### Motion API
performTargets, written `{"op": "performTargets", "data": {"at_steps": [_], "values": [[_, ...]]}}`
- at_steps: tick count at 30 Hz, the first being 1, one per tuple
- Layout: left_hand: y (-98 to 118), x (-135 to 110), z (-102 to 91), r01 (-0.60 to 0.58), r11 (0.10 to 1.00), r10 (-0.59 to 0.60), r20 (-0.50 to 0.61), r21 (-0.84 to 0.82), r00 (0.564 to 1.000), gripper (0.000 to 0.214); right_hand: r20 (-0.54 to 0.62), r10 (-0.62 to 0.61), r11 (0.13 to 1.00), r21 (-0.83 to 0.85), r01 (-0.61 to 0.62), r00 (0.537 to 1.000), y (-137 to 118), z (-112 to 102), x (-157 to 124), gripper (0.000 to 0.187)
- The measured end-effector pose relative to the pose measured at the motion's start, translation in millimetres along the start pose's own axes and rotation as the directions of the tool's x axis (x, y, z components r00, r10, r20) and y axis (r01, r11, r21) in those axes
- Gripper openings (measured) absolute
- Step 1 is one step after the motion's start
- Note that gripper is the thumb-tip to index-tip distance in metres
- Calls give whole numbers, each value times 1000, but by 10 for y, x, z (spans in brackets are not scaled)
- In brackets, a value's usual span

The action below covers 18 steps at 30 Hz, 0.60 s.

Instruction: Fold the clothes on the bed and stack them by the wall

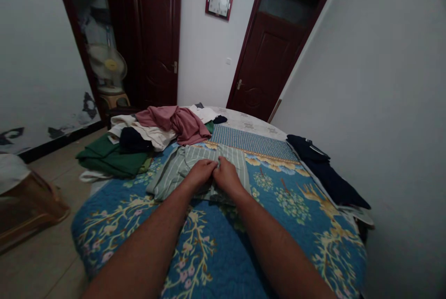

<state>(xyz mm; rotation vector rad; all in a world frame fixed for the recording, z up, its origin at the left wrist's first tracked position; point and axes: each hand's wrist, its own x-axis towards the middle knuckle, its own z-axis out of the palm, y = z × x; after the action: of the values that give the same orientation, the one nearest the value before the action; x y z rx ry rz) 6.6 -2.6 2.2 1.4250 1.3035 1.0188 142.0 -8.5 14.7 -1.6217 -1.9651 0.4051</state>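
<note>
A pale green shirt-like garment with white stripes (170, 173) lies spread on the blue floral bed cover (216, 252) in front of me. My left hand (201, 172) is closed at the garment's middle, its fingertips pinching the cloth. Right beside it, my right hand (226, 174) pinches the same striped cloth, thumb and fingers nearly touching those of the left. The exact bit of fabric between the fingertips is too small to make out. Both forearms reach in from the bottom of the head view.
Left of the garment is a loose heap with a pink cloth (176, 121) and a green cloth (111, 157). Folded dark clothes (329, 176) lie along the right edge. A brown stool (31, 206) stands at left; a fan (108, 64) is behind, near dark red doors (153, 39).
</note>
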Motion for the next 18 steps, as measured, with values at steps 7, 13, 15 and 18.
{"op": "performTargets", "data": {"at_steps": [7, 13, 15, 18], "values": [[13, 28, -6, -74, 974, 86, -44, 216, 995, 21, 105, -24, 997, -72, 32, 994, -122, -26, -112, 84], [-66, 77, -59, -14, 952, 69, -170, 305, 983, 27, 134, -140, 990, 13, 140, 981, -99, -164, -134, 78], [-88, 88, -86, 6, 940, 69, -208, 340, 976, 37, 105, -132, 991, 53, 127, 986, 3, -303, -71, 59], [-101, 79, -121, 18, 923, 73, -220, 384, 973, 50, -80, -92, 996, 2, 92, 993, 241, -467, 36, 44]]}}
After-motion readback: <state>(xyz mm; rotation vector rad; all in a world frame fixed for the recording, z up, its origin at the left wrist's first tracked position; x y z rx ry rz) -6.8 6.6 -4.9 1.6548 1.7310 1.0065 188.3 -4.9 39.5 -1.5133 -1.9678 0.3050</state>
